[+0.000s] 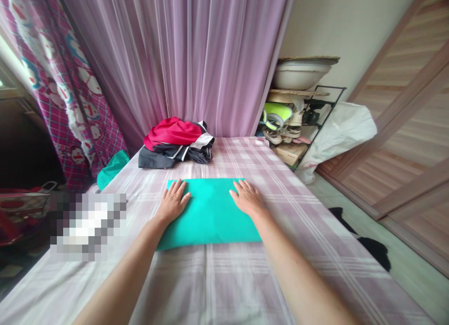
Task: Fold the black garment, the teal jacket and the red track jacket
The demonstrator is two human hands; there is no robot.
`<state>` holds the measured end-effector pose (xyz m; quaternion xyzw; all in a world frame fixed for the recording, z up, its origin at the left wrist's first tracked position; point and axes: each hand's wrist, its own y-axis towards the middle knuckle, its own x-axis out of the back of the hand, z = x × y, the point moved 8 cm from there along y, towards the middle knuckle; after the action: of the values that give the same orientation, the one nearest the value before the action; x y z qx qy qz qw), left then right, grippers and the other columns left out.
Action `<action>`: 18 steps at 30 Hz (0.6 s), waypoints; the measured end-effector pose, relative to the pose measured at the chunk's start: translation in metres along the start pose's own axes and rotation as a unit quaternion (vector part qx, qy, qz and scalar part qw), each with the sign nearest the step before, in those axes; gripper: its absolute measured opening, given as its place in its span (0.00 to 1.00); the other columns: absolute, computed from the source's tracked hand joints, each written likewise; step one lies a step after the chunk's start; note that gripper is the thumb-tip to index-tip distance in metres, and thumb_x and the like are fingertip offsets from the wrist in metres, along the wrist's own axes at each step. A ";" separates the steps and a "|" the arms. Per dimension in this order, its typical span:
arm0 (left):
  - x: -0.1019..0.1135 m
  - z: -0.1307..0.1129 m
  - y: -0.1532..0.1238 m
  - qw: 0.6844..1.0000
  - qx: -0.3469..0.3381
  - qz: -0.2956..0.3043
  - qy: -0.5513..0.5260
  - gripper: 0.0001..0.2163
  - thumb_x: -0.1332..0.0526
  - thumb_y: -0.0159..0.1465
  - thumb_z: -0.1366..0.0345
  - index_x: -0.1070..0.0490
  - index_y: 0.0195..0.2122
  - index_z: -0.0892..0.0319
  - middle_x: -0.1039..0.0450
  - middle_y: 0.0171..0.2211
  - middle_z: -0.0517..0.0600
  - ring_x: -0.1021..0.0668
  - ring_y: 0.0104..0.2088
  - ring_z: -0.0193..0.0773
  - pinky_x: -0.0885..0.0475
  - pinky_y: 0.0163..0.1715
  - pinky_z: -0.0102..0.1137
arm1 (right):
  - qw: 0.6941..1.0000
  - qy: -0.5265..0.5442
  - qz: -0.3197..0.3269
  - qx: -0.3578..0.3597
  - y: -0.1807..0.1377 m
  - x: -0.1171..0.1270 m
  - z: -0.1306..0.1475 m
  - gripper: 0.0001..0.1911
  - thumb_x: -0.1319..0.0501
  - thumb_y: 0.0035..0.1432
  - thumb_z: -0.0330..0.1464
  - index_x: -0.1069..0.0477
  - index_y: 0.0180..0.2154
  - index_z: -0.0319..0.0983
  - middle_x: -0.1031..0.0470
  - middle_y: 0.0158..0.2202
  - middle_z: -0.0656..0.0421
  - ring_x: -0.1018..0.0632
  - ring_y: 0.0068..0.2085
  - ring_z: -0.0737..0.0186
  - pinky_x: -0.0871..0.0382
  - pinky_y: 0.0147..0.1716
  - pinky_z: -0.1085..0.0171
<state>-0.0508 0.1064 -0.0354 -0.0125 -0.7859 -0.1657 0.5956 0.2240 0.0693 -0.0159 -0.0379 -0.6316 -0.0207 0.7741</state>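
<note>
A teal cloth (pixel 208 217), folded into a flat rectangle, lies on the checked bed sheet (pixel 224 287). What kind of garment or fabric it is cannot be made out. On its far left corner rests my left hand (pixel 174 201), palm down with the fingers spread. My right hand (pixel 247 197) lies flat on the far right corner, its fingers also apart. Neither hand grips the cloth. Beyond it sits a pile of clothes, with a red garment (pixel 175 132) on top of dark ones (pixel 157 157) with white trim.
Another teal cloth (pixel 114 168) hangs at the left edge, near a blurred-out patch (pixel 87 227). Purple curtains (pixel 210 58) close off the far end. At the right stand a shoe rack (pixel 317 128) with a basin (pixel 301 74), a white bag (pixel 345 128) and a wooden wardrobe (pixel 403 96).
</note>
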 end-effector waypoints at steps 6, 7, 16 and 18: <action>0.003 0.032 -0.044 0.991 -0.047 -0.056 -0.109 0.29 0.53 0.69 0.47 0.38 0.65 0.58 0.42 0.68 0.56 0.40 0.69 0.46 0.43 0.67 0.46 | 0.994 0.041 -0.096 -0.025 -0.043 -0.004 -0.033 0.29 0.53 0.68 0.45 0.37 0.65 0.44 0.40 0.68 0.51 0.36 0.65 0.48 0.41 0.61 0.46; 0.004 0.036 -0.051 0.990 -0.034 -0.059 -0.124 0.29 0.53 0.69 0.47 0.37 0.65 0.58 0.42 0.68 0.55 0.39 0.68 0.46 0.42 0.67 0.45 | 0.991 0.057 -0.122 -0.022 -0.047 -0.005 -0.038 0.28 0.52 0.67 0.44 0.36 0.64 0.43 0.37 0.67 0.51 0.34 0.64 0.49 0.40 0.61 0.49; 0.026 0.054 -0.089 0.968 0.083 -0.143 -0.190 0.25 0.50 0.66 0.49 0.27 0.56 0.56 0.27 0.58 0.52 0.26 0.59 0.44 0.33 0.61 0.39 | 0.941 0.204 -0.266 -0.043 -0.058 -0.012 -0.096 0.24 0.47 0.61 0.40 0.25 0.54 0.38 0.24 0.55 0.49 0.25 0.56 0.51 0.32 0.55 0.55; 0.032 0.055 -0.098 0.964 0.114 -0.153 -0.183 0.23 0.49 0.65 0.51 0.26 0.54 0.55 0.24 0.55 0.52 0.22 0.54 0.44 0.29 0.57 0.39 | 0.942 0.181 -0.274 -0.071 -0.065 -0.010 -0.105 0.23 0.47 0.61 0.40 0.24 0.51 0.37 0.23 0.53 0.48 0.24 0.54 0.50 0.33 0.55 0.54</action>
<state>-0.1327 0.0229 -0.0429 0.1461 -0.8878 -0.1589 0.4066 0.3194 -0.0041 -0.0445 0.0856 -0.4640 -0.2831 0.8350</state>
